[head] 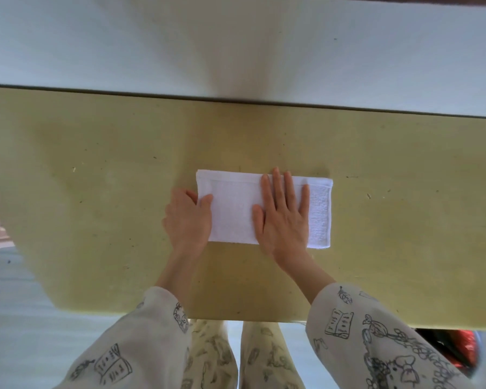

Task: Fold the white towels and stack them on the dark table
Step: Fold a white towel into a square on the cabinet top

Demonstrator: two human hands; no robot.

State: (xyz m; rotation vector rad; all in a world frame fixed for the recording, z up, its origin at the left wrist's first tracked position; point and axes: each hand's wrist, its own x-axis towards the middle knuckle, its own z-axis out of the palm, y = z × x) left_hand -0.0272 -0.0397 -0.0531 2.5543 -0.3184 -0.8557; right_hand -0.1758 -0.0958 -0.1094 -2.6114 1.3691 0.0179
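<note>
One white towel [235, 214], folded into a flat rectangle, lies in the middle of a yellowish table [96, 220]. My left hand [187, 217] pinches the towel's left edge, thumb on top and fingers curled beneath the edge. My right hand [285, 214] lies flat on the towel's right half with straight fingers pointing away from me, pressing it down. A strip of the towel shows to the right of that hand. No other towel is in view.
A white wall [236, 46] rises behind the table's far edge. My legs in patterned trousers [236, 357] stand at the near edge. A red and dark object [460, 346] sits under the table at lower right. Pale floor shows at lower left.
</note>
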